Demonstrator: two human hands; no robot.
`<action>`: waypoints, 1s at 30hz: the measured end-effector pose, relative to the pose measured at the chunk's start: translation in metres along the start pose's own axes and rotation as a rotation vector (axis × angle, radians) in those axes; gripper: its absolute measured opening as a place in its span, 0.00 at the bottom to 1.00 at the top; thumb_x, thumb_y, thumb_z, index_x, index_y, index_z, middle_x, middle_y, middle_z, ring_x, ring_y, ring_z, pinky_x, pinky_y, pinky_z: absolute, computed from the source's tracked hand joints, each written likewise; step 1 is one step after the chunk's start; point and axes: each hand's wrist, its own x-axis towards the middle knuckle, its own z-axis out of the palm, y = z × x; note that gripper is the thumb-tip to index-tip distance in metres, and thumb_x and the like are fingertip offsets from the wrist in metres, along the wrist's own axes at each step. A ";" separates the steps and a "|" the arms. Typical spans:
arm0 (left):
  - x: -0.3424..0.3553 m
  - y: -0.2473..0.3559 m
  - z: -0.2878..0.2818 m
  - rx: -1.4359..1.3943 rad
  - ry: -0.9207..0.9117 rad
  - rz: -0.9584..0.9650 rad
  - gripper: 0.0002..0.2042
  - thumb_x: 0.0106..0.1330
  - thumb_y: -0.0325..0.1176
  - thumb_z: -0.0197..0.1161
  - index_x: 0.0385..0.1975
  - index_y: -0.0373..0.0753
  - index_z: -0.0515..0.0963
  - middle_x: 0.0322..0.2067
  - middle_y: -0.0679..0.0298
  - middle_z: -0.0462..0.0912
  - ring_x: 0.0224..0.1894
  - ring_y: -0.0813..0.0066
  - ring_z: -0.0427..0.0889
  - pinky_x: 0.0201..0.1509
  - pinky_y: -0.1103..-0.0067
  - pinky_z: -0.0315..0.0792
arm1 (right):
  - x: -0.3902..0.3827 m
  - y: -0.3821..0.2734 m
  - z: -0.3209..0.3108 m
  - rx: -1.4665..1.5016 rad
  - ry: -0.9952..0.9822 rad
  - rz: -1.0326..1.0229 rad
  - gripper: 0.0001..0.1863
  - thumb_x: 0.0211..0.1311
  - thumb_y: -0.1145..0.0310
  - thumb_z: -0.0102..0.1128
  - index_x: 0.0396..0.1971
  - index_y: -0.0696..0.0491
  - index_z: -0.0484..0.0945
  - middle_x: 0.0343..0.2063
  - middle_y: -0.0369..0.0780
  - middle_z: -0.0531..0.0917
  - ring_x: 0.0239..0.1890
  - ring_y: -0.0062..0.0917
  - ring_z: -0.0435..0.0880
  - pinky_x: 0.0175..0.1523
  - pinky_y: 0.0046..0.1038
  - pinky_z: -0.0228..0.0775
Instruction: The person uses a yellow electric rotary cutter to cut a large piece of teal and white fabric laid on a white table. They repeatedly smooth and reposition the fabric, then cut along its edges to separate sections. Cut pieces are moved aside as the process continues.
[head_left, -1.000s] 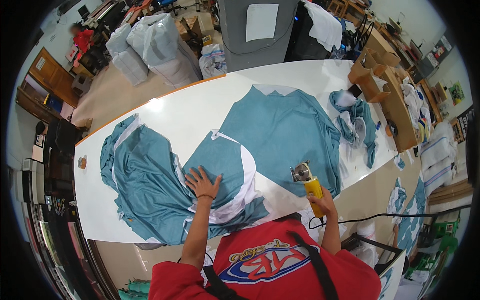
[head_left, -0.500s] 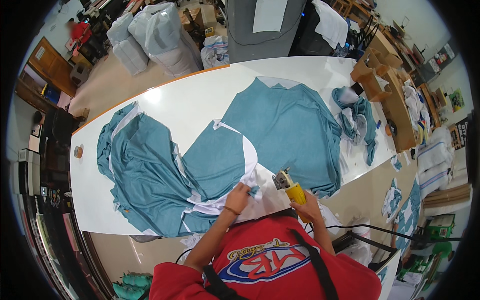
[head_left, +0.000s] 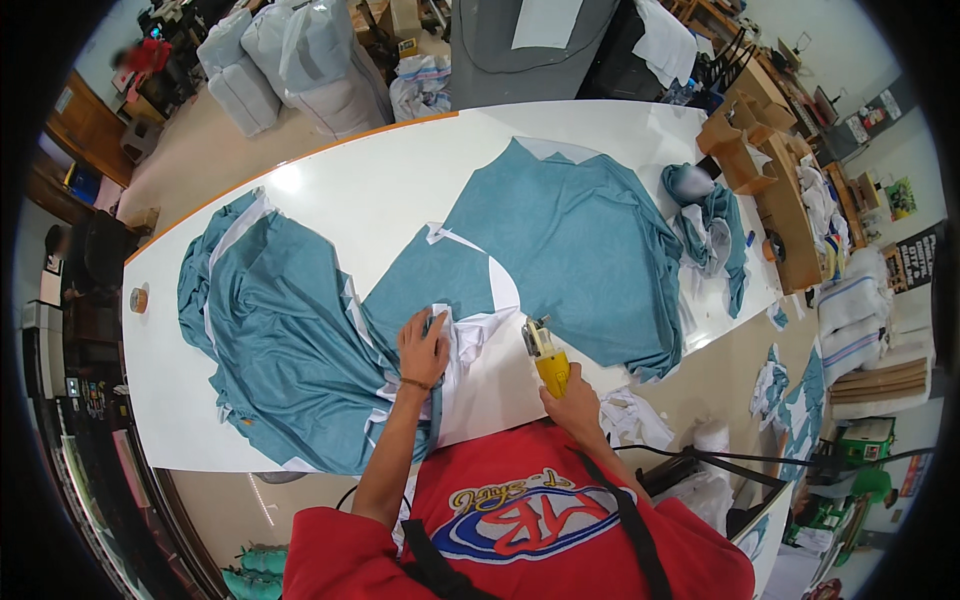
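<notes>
One yellow cutter [head_left: 553, 371] beside teal cloth [head_left: 580, 250]

Red and gold lettering marks the oval emblem [head_left: 520, 525] on a red shirt [head_left: 340, 560]; a dark sign [head_left: 915, 260] bears pale capitals. The left hand [head_left: 424, 352] lies open, fingers slightly parted, on the cloth on the white table [head_left: 360, 210]; the right hand [head_left: 572, 402] grips the cutter.

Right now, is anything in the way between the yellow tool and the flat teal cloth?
Nothing visible: the right hand holds the yellow tool, its metal head at the edge of the flat teal cloth, though contact is unclear.
</notes>
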 end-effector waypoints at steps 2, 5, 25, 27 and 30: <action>0.000 0.008 0.001 0.077 -0.030 0.023 0.29 0.69 0.44 0.63 0.70 0.45 0.71 0.69 0.47 0.67 0.72 0.44 0.63 0.73 0.49 0.56 | 0.005 -0.008 0.003 -0.035 0.011 0.006 0.32 0.58 0.49 0.68 0.52 0.56 0.66 0.34 0.60 0.85 0.37 0.59 0.86 0.43 0.55 0.78; -0.005 0.006 0.004 0.146 -0.102 -0.047 0.30 0.71 0.49 0.59 0.71 0.45 0.69 0.74 0.47 0.61 0.77 0.45 0.56 0.77 0.48 0.49 | 0.012 -0.023 0.004 -0.027 -0.017 0.047 0.33 0.59 0.48 0.65 0.53 0.57 0.64 0.36 0.60 0.85 0.40 0.58 0.86 0.45 0.55 0.77; -0.005 0.002 0.006 0.123 -0.108 -0.061 0.31 0.71 0.50 0.58 0.71 0.42 0.69 0.74 0.46 0.60 0.77 0.45 0.55 0.78 0.47 0.47 | 0.043 -0.043 0.002 -0.075 0.014 0.064 0.36 0.58 0.45 0.66 0.55 0.56 0.67 0.38 0.58 0.86 0.42 0.55 0.87 0.47 0.52 0.78; -0.005 0.002 0.006 0.135 -0.108 -0.061 0.31 0.71 0.50 0.58 0.71 0.42 0.69 0.74 0.45 0.60 0.77 0.45 0.56 0.78 0.47 0.47 | 0.046 -0.042 0.000 -0.079 0.007 0.055 0.35 0.58 0.46 0.66 0.55 0.56 0.67 0.38 0.58 0.86 0.42 0.56 0.87 0.47 0.52 0.78; -0.004 0.003 0.006 0.147 -0.105 -0.059 0.31 0.71 0.50 0.58 0.71 0.42 0.69 0.74 0.45 0.61 0.77 0.45 0.56 0.78 0.48 0.48 | 0.054 -0.043 -0.007 -0.085 -0.012 0.032 0.35 0.58 0.46 0.65 0.54 0.56 0.67 0.37 0.58 0.86 0.42 0.56 0.87 0.46 0.52 0.78</action>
